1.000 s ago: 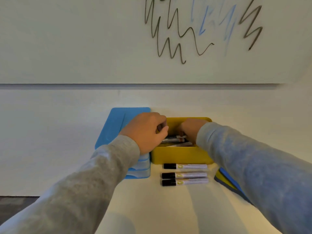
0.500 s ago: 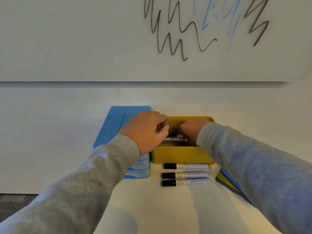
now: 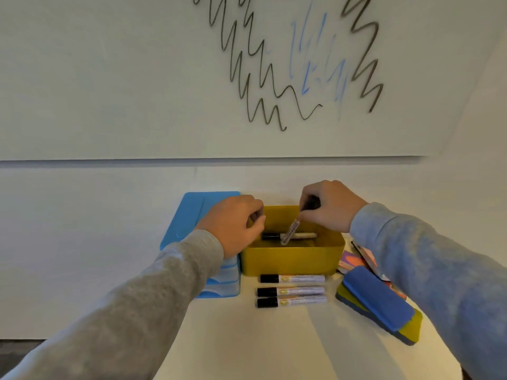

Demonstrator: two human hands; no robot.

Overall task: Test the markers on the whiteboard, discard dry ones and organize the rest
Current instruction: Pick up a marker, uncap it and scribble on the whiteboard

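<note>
Lying just in front of the yellow box (image 3: 290,260), three capped markers (image 3: 292,290) sit in rows. Above it, the right hand (image 3: 330,207) pinches a tilted marker (image 3: 290,231); the left hand (image 3: 233,223) curls at its left rim, grip unclear. Behind hangs the scribbled whiteboard (image 3: 137,78).

Smooth, faintly glossy whiteboard (image 3: 137,78), streaked with dry black and pale blue ink. Below it, matt yellow plastic bin (image 3: 292,260), walls smooth. Left of the bin, blue plastic lid (image 3: 192,215), satin, slightly shiny. In front of the bin, three markers (image 3: 292,290) with glossy printed barrels and black plastic caps. Right of the bin, eraser (image 3: 378,298), blue top apparently foam or felt, matt. Soft knitted grey sleeves (image 3: 142,311).
</note>
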